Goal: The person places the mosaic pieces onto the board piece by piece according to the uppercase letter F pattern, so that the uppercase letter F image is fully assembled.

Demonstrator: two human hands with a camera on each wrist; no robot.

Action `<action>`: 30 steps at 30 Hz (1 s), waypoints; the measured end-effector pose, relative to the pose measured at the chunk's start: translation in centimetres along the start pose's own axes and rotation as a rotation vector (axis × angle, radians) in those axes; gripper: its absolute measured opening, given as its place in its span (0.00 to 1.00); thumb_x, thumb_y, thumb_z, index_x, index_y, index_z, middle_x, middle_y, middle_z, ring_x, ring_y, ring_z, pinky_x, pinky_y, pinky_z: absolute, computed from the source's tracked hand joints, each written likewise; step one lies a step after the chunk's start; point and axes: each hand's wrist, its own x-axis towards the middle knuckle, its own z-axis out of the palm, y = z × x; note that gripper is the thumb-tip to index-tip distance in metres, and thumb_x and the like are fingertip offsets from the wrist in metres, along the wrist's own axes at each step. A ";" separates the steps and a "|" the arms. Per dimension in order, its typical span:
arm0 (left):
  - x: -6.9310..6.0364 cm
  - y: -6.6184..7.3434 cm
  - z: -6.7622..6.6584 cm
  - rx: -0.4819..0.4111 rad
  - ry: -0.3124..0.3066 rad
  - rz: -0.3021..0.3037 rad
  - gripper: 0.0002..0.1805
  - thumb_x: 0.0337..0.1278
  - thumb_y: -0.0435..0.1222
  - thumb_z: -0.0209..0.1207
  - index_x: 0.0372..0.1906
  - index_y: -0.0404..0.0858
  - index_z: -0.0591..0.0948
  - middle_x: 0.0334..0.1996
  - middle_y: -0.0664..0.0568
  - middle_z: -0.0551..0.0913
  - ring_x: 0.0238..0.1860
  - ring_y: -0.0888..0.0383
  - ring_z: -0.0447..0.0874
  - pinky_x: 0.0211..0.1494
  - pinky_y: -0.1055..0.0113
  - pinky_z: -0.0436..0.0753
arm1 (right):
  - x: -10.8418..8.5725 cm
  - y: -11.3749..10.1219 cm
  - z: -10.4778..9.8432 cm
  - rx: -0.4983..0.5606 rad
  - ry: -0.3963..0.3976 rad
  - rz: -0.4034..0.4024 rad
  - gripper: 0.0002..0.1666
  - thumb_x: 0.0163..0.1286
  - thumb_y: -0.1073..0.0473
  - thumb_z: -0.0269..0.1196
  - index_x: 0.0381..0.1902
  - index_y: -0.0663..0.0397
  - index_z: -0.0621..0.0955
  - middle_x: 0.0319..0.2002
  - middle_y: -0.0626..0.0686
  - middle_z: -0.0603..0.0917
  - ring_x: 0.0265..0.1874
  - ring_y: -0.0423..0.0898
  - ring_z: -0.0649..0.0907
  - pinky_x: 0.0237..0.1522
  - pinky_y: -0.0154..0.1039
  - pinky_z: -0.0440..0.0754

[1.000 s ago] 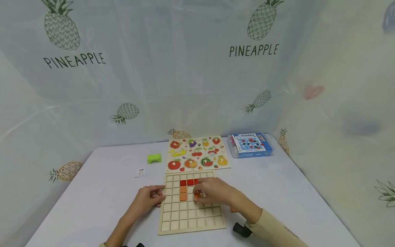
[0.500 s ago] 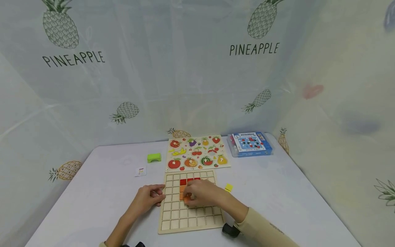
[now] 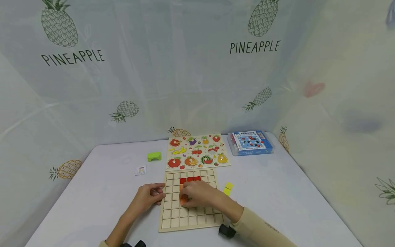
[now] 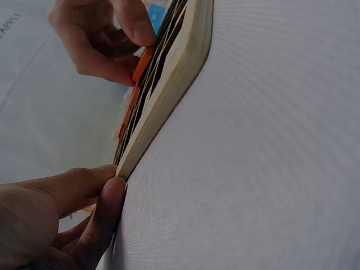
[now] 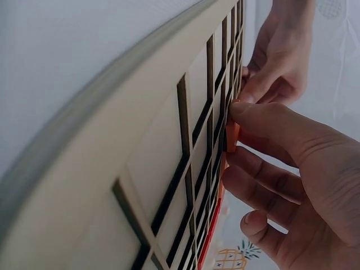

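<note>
A wooden grid board [image 3: 174, 229] lies on the table, with a short row of red tiles [image 3: 197, 178] in it. Below that row runs a column of orange tiles, mostly hidden by my right hand [image 3: 197, 194]. Between its thumb and fingers the right hand pinches an orange tile [image 5: 232, 135], held against the grid at the column's lower end. At the board's left edge, my left hand [image 3: 148, 196] holds the rim with thumb and fingertip, as the left wrist view shows. Yellow tiles [image 3: 228, 188] lie right of the board, beside my right forearm.
Behind the grid stands a fruit puzzle board [image 3: 197, 157]. A blue boxed set [image 3: 251, 142] sits at the back right. To the left are a green arch block [image 3: 154, 156] and a small printed card [image 3: 140, 170]. A patterned curtain [image 3: 191, 68] closes off the back.
My right hand has carried the orange tile left across the grid to the orange column. Yellow tiles have come into view from behind the arm. The left hand stays at the edge.
</note>
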 end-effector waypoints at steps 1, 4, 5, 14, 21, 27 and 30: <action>0.0 0.0 0.0 -0.001 0.000 0.001 0.23 0.52 0.33 0.69 0.55 0.31 0.82 0.31 0.51 0.82 0.20 0.61 0.83 0.30 0.75 0.79 | 0.0 -0.1 0.0 -0.006 -0.001 0.001 0.11 0.62 0.47 0.70 0.42 0.39 0.87 0.35 0.38 0.81 0.29 0.29 0.73 0.31 0.20 0.70; 0.0 -0.1 0.0 -0.003 0.002 0.002 0.23 0.52 0.33 0.69 0.55 0.31 0.82 0.31 0.51 0.82 0.20 0.62 0.83 0.28 0.74 0.80 | 0.0 -0.3 0.0 -0.027 0.001 0.000 0.11 0.61 0.46 0.70 0.41 0.38 0.86 0.34 0.37 0.80 0.28 0.29 0.72 0.30 0.20 0.69; 0.0 -0.1 -0.1 -0.003 0.003 0.003 0.23 0.52 0.33 0.69 0.55 0.31 0.82 0.31 0.51 0.82 0.20 0.62 0.83 0.27 0.73 0.80 | 0.0 -0.4 0.0 -0.034 0.002 0.001 0.11 0.61 0.46 0.70 0.41 0.38 0.86 0.34 0.37 0.80 0.27 0.29 0.72 0.29 0.20 0.69; 0.0 -0.1 -0.1 0.005 0.006 0.005 0.23 0.52 0.32 0.69 0.55 0.31 0.82 0.31 0.51 0.82 0.20 0.62 0.83 0.27 0.74 0.79 | 0.1 -0.6 0.3 -0.068 0.008 0.011 0.11 0.61 0.45 0.70 0.40 0.38 0.86 0.34 0.38 0.80 0.26 0.30 0.71 0.27 0.21 0.68; 0.1 0.1 0.0 0.011 0.017 -0.001 0.23 0.51 0.33 0.70 0.55 0.32 0.82 0.31 0.52 0.82 0.20 0.62 0.82 0.28 0.75 0.78 | -0.3 -0.4 -0.5 -0.072 0.017 0.028 0.12 0.61 0.44 0.70 0.41 0.38 0.86 0.35 0.38 0.81 0.27 0.28 0.74 0.29 0.21 0.72; 0.0 0.2 0.1 -0.001 0.013 -0.016 0.22 0.51 0.32 0.69 0.54 0.32 0.82 0.31 0.51 0.82 0.20 0.61 0.83 0.28 0.74 0.80 | -1.8 0.6 -2.1 -0.011 0.025 0.114 0.13 0.63 0.46 0.69 0.44 0.40 0.86 0.39 0.41 0.83 0.33 0.31 0.79 0.35 0.27 0.77; -0.1 0.2 0.0 -0.012 0.008 -0.009 0.23 0.51 0.32 0.69 0.54 0.31 0.82 0.31 0.51 0.82 0.20 0.61 0.83 0.27 0.74 0.80 | -3.0 1.7 -2.8 0.007 0.033 0.150 0.13 0.63 0.47 0.69 0.45 0.41 0.86 0.39 0.43 0.84 0.34 0.33 0.80 0.37 0.29 0.78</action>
